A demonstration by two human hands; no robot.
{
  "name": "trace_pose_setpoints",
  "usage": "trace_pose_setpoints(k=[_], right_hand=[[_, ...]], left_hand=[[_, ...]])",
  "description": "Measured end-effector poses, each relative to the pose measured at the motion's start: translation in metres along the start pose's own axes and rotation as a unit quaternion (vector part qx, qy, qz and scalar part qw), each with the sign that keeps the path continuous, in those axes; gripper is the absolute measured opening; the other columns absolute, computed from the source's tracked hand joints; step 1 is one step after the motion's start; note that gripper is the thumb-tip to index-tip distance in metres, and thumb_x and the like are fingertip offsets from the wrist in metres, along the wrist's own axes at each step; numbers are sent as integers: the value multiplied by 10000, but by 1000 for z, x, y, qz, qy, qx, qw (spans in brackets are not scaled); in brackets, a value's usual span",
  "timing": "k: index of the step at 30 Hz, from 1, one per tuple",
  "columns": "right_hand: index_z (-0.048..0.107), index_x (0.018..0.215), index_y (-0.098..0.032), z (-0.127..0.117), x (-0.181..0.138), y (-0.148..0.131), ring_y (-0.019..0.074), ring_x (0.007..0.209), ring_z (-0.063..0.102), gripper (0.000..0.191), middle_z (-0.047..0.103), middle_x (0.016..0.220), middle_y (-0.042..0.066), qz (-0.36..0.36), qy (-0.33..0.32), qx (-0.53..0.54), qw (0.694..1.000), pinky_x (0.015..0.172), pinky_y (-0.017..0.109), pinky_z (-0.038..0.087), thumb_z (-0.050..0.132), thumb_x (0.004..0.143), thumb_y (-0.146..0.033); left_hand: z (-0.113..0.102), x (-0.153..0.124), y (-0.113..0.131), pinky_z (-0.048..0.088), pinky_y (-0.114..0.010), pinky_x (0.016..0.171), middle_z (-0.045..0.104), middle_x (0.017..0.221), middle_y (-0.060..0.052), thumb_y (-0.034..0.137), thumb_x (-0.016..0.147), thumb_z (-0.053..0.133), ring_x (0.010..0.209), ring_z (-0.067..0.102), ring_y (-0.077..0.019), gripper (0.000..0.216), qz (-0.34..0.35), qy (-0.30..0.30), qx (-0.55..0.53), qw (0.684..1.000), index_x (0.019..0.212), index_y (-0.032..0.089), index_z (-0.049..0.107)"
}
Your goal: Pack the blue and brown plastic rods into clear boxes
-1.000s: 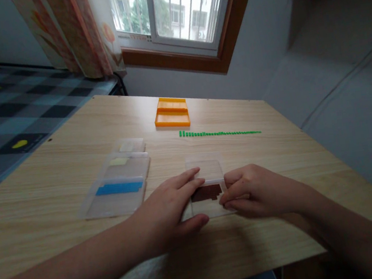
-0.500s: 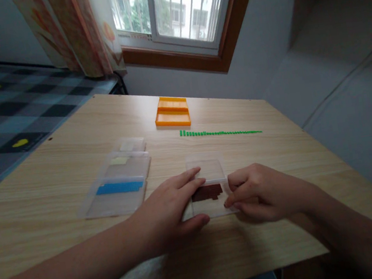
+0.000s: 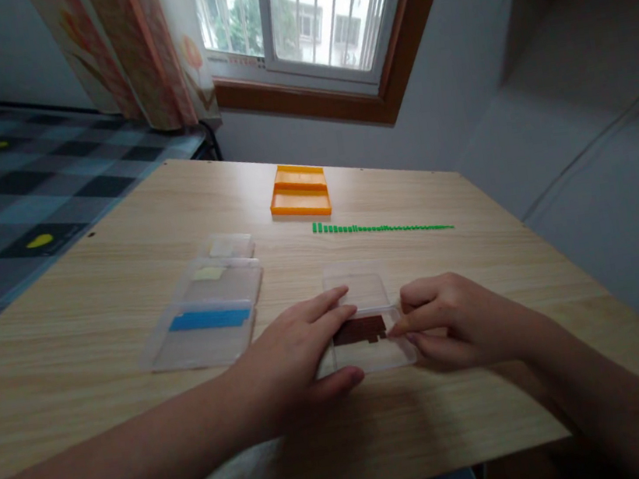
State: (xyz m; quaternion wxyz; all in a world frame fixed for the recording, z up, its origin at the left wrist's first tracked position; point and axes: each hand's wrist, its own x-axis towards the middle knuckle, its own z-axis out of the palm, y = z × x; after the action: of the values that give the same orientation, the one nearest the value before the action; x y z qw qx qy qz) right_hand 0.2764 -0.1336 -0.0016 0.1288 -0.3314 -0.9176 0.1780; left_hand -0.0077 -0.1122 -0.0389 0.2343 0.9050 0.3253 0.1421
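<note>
A small clear plastic box (image 3: 371, 360) lies on the table with its lid (image 3: 356, 288) folded back. Inside are rows of small dark brown pieces (image 3: 360, 330) packed edge to edge, stepped along the near side. My left hand (image 3: 304, 351) holds the box from its left side, fingers over the hinge end and thumb along the front. My right hand (image 3: 453, 320) comes from the right in a pinch, fingertips at the right end of the brown rows. A tiny brown piece seems to be at these fingertips, mostly hidden.
To the left lie a larger opened clear case (image 3: 193, 352) with blue pieces (image 3: 209, 319) and a smaller clear case (image 3: 232, 245). Farther back are an orange tray (image 3: 299, 200) and a line of green pieces (image 3: 382, 228). The wooden table (image 3: 467, 424) ends close in front.
My right fingertips have moved up and inward from the box's lower right to the end of the brown rows. My left hand stays on the box. The view has shifted slightly.
</note>
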Motion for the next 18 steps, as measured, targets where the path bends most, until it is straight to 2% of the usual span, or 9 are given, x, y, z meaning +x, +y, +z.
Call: trace_pose_setpoints(k=[9, 14, 18], right_hand=[[751, 828, -171, 7, 3, 1, 104, 619, 512, 199, 589, 767, 11, 25, -36, 8, 999, 575, 250, 350, 582, 932, -178], [763, 903, -175, 6, 2, 2, 117, 668, 546, 197, 644, 844, 37, 20, -31, 17, 999, 611, 254, 386, 570, 941, -173], [770, 912, -169, 5, 2, 1, 115, 635, 534, 204, 640, 818, 37, 8, -28, 25, 999, 583, 252, 373, 567, 933, -177]], left_hand=[[0, 1, 1, 421, -507, 1174, 416, 1629, -173, 358, 847, 756, 1465, 458, -336, 685, -5, -7, 13, 1000, 1470, 168, 543], [1, 0, -1, 410, -503, 1183, 420, 1630, -162, 364, 849, 757, 1456, 469, -343, 673, -1, 0, -6, 1000, 1462, 176, 551], [0, -1, 0, 396, -495, 1195, 417, 1635, -146, 357, 841, 760, 1468, 454, -340, 677, -4, 0, -13, 1000, 1462, 187, 550]])
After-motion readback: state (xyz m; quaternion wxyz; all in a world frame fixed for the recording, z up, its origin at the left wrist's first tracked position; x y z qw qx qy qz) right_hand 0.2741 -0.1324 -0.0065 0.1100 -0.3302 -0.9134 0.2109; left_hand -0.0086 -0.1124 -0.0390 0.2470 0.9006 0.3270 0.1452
